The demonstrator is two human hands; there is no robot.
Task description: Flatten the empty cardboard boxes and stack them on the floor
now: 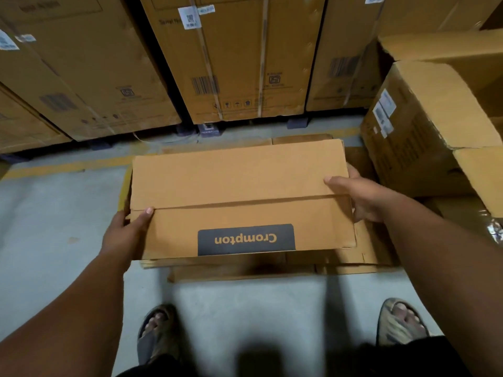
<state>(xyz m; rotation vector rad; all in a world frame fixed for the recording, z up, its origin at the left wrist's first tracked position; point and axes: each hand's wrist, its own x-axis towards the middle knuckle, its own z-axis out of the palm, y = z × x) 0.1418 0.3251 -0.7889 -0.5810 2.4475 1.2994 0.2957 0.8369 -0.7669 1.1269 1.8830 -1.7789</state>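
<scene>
Left hand (125,233) clamped on the left edge of the flattened box (239,197), thumb curled over the top face at the crease, fingers hidden beneath. Right hand (363,198) gripping the right edge the same way, thumb lying flat across the top face, fingertips wrapped round the far side. Flattened box held level, directly above the stack of flat cardboard (340,263) on the floor (54,213), dark Crompton label (246,240) nearest the sandalled feet (156,331). Cannot tell whether resting on the stack or held just clear of it. Judged as the placing step, with at least one box left: an unflattened box (424,126) standing just right of the stack, flaps torn open. Tall strapped cartons (228,63) lined up behind the stack, apparently full and no part of the job. Risks from here: uneven release, one hand letting go before the other, tipping the flattened box and sliding it off the smooth cardboard below. Offset placement too, since the stack already looks ragged at its near and right edges, so later layers could creep and topple. Possible spring-back along the crease if not pressed flat. Crowding on the right, with the unflattened box close enough to catch the right hand or snag an edge.
</scene>
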